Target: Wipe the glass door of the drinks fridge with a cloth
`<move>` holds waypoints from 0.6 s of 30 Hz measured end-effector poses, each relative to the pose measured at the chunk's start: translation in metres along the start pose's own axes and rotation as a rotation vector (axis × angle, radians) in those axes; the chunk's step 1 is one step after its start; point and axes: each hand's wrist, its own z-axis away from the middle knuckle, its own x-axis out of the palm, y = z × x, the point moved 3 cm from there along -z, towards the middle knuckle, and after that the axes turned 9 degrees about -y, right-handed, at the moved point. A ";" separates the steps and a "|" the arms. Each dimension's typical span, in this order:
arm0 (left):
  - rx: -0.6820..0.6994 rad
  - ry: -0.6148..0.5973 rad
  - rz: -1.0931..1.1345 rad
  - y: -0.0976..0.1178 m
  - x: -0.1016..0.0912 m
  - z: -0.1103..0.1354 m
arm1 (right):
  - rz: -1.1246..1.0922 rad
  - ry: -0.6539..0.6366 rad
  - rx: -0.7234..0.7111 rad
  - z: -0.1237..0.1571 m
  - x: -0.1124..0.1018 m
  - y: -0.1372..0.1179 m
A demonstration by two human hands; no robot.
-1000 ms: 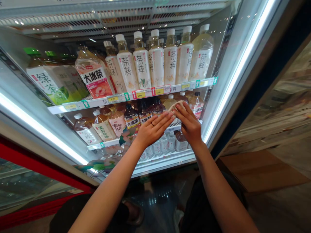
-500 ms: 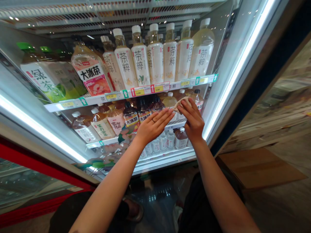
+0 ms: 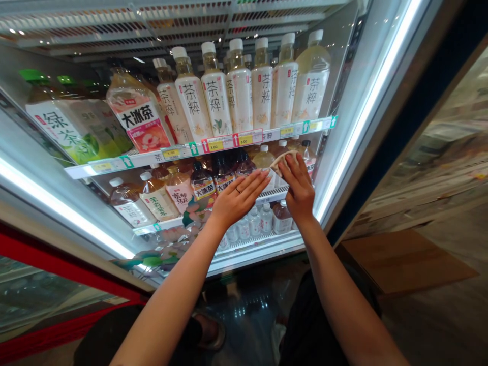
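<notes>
My left hand (image 3: 238, 198) lies flat with its fingers stretched out, a dark ring on one of them. It looks to be against the clear front of a lit drinks cooler. Just right of it, my right hand (image 3: 300, 189) presses a folded beige cloth (image 3: 282, 161) under its fingers. The left fingertips come close to the cloth's edge; whether they touch it I cannot tell. Behind the hands are bottles on the middle shelf, among them a pale yellow bottle (image 3: 264, 159), partly hidden.
Several white-capped tea bottles (image 3: 216, 99) stand above a price rail (image 3: 224, 144). Green-capped bottles (image 3: 57, 124) are at left. A plant-patterned decal (image 3: 194, 211) shows low on the glass. A red frame (image 3: 68, 264) borders the left; flat cardboard (image 3: 407, 259) lies on the floor at right.
The view has shifted slightly, so the cooler and its bottles sit a little further left. Both hands keep nearly the same pose, and the cloth stays under my right fingers.
</notes>
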 end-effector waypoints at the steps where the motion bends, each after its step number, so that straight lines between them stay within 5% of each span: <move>1: -0.003 -0.002 0.007 0.000 0.000 0.000 | 0.014 -0.016 0.021 0.000 0.002 0.001; 6: -0.017 -0.018 0.037 -0.001 0.002 0.001 | 0.033 -0.106 0.017 0.003 0.004 0.005; 18: -0.006 0.070 -0.051 0.001 -0.002 -0.001 | 0.049 -0.033 0.035 0.007 0.009 0.003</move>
